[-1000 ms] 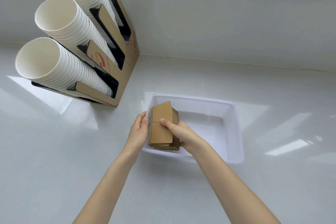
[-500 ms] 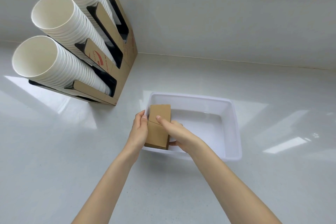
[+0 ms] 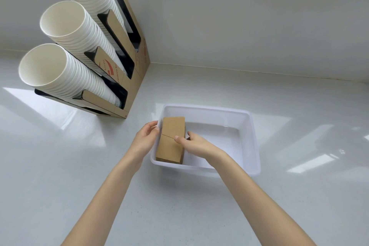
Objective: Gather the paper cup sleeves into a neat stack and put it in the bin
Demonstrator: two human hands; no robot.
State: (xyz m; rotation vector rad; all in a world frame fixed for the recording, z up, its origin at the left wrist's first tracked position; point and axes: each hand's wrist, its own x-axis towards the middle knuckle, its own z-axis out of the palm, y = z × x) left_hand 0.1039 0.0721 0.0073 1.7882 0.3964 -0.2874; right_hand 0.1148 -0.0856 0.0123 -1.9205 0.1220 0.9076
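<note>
A squared-up stack of brown paper cup sleeves [image 3: 171, 140] sits inside the white plastic bin [image 3: 252, 138], against its left wall. My left hand [image 3: 145, 139] is outside that wall, fingertips touching the stack's left edge over the rim. My right hand [image 3: 196, 144] reaches into the bin, thumb on top of the stack and fingers along its right side. Whether the stack rests on the bin floor is hidden by the bin wall.
A cardboard cup dispenser [image 3: 127, 70] with three slanted columns of white paper cups [image 3: 65, 70] stands at the back left of the white counter [image 3: 60, 166]. A white wall runs along the back.
The stack has gone from tilted and uneven above the bin's left side to squared and lower inside the bin. Both hands stayed on it and moved down with it.
</note>
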